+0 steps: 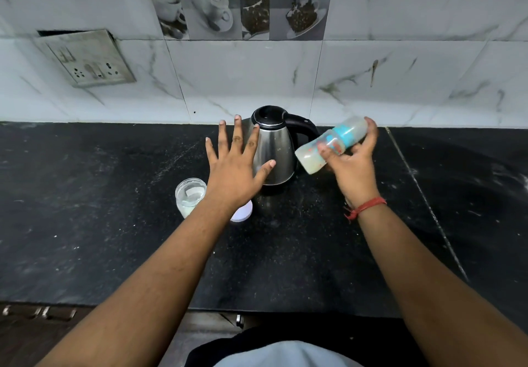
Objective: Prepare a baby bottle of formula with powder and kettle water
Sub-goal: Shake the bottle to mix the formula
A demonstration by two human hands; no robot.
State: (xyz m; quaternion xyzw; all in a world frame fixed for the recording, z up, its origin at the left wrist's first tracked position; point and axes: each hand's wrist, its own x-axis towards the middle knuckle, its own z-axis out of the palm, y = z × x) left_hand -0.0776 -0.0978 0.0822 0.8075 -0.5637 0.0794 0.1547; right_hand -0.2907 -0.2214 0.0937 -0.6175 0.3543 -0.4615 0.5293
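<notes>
Formula time on the dark surface (100, 223), and we work from big to small: the steel kettle (274, 149) stands at the back by the wall, lid down; in front of it to the left sits a small clear jar (190, 198) holding white powder, its white lid (243, 213) lying just beside. Up in the air, the baby bottle (331, 145) lies tilted on its side, cloudy inside, gripped by the right hand (353, 166) with its fingers (325, 149) curled round the body. The left hand (234, 172) hovers flat, spread wide, holding nothing. Looks like the mixing shake: best a firm grip, cap tight, short brisk swings well away from the kettle.
</notes>
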